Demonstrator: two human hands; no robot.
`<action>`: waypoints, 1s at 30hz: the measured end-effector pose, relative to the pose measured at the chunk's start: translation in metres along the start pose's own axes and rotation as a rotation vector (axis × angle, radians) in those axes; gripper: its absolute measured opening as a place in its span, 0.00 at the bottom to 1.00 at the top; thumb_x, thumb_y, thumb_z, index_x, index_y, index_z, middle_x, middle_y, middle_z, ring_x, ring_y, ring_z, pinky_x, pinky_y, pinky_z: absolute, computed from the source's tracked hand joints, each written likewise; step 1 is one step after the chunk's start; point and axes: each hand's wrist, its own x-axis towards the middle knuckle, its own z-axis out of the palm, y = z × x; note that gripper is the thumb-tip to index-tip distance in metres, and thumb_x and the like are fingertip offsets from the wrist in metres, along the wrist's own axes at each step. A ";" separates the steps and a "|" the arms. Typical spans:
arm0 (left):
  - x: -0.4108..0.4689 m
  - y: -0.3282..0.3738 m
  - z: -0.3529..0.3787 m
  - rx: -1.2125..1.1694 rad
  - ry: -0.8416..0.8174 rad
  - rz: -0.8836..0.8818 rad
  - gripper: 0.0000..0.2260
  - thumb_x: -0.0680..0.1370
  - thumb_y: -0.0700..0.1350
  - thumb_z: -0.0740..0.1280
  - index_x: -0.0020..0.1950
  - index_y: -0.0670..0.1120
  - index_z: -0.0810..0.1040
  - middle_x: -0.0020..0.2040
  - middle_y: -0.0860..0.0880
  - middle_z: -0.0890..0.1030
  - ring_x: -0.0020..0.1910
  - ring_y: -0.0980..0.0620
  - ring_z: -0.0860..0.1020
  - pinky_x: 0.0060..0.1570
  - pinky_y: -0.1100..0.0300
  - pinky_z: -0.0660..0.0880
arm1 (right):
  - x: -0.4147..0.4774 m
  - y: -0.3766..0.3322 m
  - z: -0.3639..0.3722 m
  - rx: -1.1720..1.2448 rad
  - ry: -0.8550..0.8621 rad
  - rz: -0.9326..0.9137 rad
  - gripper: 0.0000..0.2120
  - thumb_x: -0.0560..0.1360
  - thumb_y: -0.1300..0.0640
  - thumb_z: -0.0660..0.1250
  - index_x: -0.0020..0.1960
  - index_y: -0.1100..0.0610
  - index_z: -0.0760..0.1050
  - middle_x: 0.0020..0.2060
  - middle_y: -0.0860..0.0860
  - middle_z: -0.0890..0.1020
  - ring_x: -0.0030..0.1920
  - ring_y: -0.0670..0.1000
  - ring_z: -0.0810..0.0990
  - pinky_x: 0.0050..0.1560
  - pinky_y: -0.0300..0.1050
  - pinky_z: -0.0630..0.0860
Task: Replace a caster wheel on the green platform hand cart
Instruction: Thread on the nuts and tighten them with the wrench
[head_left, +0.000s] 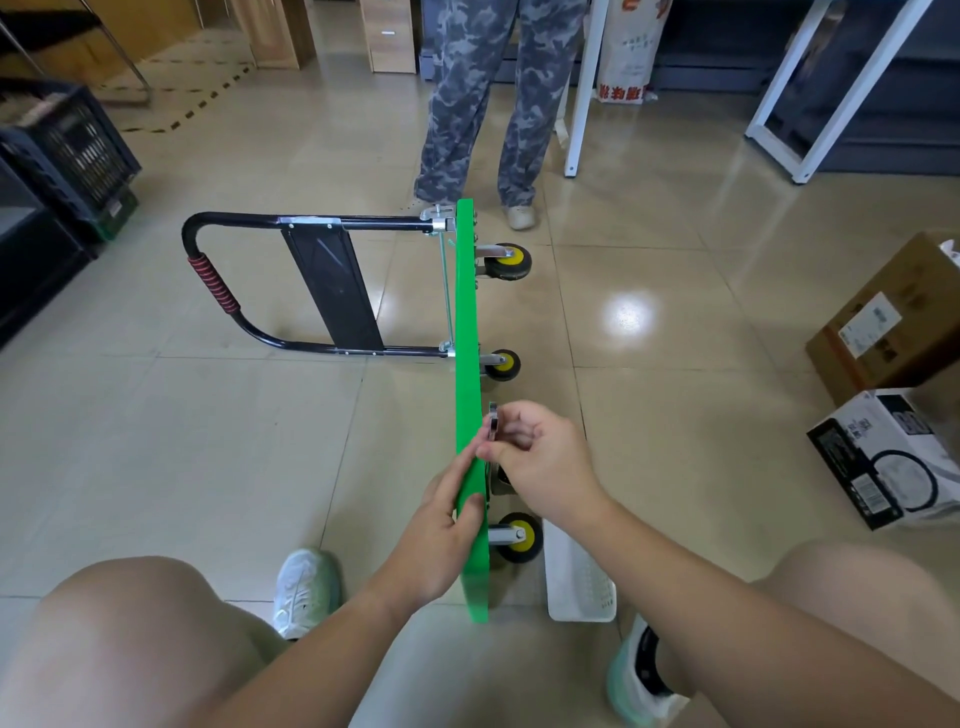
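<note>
Head: cart (470, 364) edge inside left grip (441, 540)

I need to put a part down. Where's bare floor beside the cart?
Bare tiles left of the green deck, between the black handle and the white shoe; also right of the far casters, before the cardboard box. Crowded around the white basket and right hand.
</note>
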 end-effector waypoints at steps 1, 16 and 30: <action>-0.001 0.000 0.000 0.001 -0.001 0.002 0.34 0.85 0.42 0.59 0.68 0.84 0.57 0.70 0.79 0.63 0.72 0.77 0.60 0.68 0.80 0.55 | 0.003 0.000 0.000 0.012 0.011 0.006 0.18 0.70 0.72 0.74 0.44 0.48 0.81 0.39 0.46 0.86 0.44 0.47 0.85 0.52 0.43 0.80; -0.001 -0.004 0.001 0.059 -0.020 -0.028 0.27 0.86 0.46 0.59 0.73 0.73 0.52 0.77 0.62 0.61 0.74 0.73 0.58 0.67 0.81 0.51 | 0.036 0.007 -0.007 -0.034 0.020 0.076 0.13 0.71 0.68 0.75 0.47 0.50 0.81 0.42 0.47 0.87 0.46 0.46 0.86 0.54 0.47 0.83; -0.002 -0.005 -0.002 0.041 -0.034 -0.020 0.26 0.86 0.46 0.59 0.74 0.72 0.53 0.76 0.63 0.61 0.72 0.78 0.56 0.68 0.80 0.52 | 0.057 0.007 -0.008 -0.137 -0.004 0.189 0.11 0.69 0.65 0.77 0.46 0.51 0.81 0.41 0.48 0.87 0.45 0.48 0.87 0.51 0.55 0.84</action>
